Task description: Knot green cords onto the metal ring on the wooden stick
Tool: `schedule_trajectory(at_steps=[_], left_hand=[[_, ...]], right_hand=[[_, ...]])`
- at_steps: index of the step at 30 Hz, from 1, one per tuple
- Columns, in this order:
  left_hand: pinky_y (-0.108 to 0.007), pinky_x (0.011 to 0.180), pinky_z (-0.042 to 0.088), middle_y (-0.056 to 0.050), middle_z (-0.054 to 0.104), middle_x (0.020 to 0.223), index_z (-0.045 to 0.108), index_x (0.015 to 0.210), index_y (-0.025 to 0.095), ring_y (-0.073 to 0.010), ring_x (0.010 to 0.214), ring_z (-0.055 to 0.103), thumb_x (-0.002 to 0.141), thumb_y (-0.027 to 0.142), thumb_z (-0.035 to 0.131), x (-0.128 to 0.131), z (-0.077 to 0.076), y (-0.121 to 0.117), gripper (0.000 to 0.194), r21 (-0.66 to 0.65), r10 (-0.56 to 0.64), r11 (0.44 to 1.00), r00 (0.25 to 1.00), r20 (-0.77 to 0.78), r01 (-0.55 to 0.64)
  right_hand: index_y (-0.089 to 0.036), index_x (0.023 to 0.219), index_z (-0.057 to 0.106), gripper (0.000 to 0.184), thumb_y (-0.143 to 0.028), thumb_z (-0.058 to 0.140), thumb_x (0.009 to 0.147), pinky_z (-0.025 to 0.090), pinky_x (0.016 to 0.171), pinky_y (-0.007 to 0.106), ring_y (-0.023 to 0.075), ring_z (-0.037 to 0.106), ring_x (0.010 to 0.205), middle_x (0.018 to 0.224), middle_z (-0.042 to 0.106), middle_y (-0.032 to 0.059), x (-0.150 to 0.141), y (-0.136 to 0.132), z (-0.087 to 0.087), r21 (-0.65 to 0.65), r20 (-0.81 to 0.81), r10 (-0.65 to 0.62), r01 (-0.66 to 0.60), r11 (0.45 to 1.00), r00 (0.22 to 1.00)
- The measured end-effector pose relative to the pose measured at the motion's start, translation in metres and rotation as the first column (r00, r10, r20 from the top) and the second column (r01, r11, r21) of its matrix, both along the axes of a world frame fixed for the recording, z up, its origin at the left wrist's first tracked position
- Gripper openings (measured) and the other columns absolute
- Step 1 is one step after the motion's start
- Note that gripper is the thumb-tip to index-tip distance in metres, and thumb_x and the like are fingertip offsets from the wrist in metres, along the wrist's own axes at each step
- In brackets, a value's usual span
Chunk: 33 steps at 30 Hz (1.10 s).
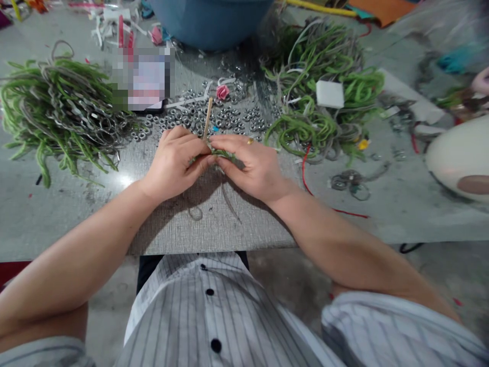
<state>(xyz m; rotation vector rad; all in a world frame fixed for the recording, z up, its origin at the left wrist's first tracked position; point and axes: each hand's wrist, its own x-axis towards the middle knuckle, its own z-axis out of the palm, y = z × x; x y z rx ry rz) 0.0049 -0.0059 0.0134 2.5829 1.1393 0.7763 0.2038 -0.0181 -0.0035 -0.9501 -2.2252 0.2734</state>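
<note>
My left hand and my right hand meet over the front of the table, thumbs and fingertips pinched close together. Between them is a short stretch of green cord, mostly hidden by the fingers. A thin wooden stick points up and away from the fingertips; which hand grips it, I cannot tell. Loose grey cord ends hang below my hands onto the tabletop. Just beyond the fingers lies a wide scatter of small metal rings.
At left lies a bundle of green and grey cords with metal pieces, beside a blurred phone. More loose cords lie at right, under a white square piece. A blue basin stands behind; a pale rounded object is far right.
</note>
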Motion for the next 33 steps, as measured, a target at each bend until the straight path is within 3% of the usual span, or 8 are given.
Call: schedule_trajectory(at_steps=[7, 20, 26, 33], left_hand=[[-0.043, 0.082, 0.042, -0.003, 0.061, 0.071, 0.055, 0.077, 0.024, -0.0237, 0.087, 0.054, 0.095, 0.049, 0.04, -0.004, 0.001, 0.002, 0.034, 0.009, 0.041, 0.999, 0.999, 0.015, -0.041], [-0.042, 0.075, 0.042, -0.003, 0.054, 0.059, 0.045, 0.06, 0.023, -0.021, 0.076, 0.053, 0.098, 0.054, 0.029, -0.004, -0.001, 0.002, 0.051, 0.019, 0.07, 0.997, 0.997, 0.033, -0.071], [-0.045, 0.081, 0.036, -0.003, 0.06, 0.068, 0.052, 0.072, 0.023, -0.0237, 0.087, 0.052, 0.097, 0.052, 0.034, 0.0, -0.003, 0.0, 0.042, 0.095, 0.053, 0.994, 0.997, 0.058, -0.059], [-0.043, 0.084, 0.037, -0.001, 0.062, 0.073, 0.058, 0.076, 0.023, -0.0217, 0.089, 0.053, 0.093, 0.04, 0.049, -0.002, -0.001, -0.001, 0.026, 0.034, 0.035, 0.999, 0.994, 0.099, -0.039]], right_hand=[[-0.027, 0.098, 0.066, 0.017, -0.028, 0.049, 0.095, 0.055, 0.091, 0.041, 0.0196, 0.068, 0.105, 0.103, 0.073, 0.0039, 0.001, 0.004, -0.002, 0.052, -0.089, -0.053, 0.058, 0.997, 0.995], [-0.026, 0.101, 0.065, 0.018, -0.03, 0.048, 0.095, 0.053, 0.091, 0.04, 0.0201, 0.066, 0.106, 0.103, 0.072, 0.005, 0.001, 0.005, -0.004, 0.035, -0.115, -0.092, 0.097, 0.995, 0.989], [-0.025, 0.11, 0.068, 0.028, -0.037, 0.046, 0.096, 0.054, 0.085, 0.036, 0.0184, 0.066, 0.095, 0.1, 0.069, 0.0064, -0.001, 0.004, -0.005, 0.084, -0.048, -0.048, 0.052, 0.995, 0.998], [-0.027, 0.11, 0.07, 0.034, -0.041, 0.042, 0.097, 0.054, 0.076, 0.035, 0.0173, 0.063, 0.084, 0.083, 0.064, 0.0043, -0.003, 0.007, -0.012, 0.098, -0.036, -0.047, 0.05, 0.994, 0.998]])
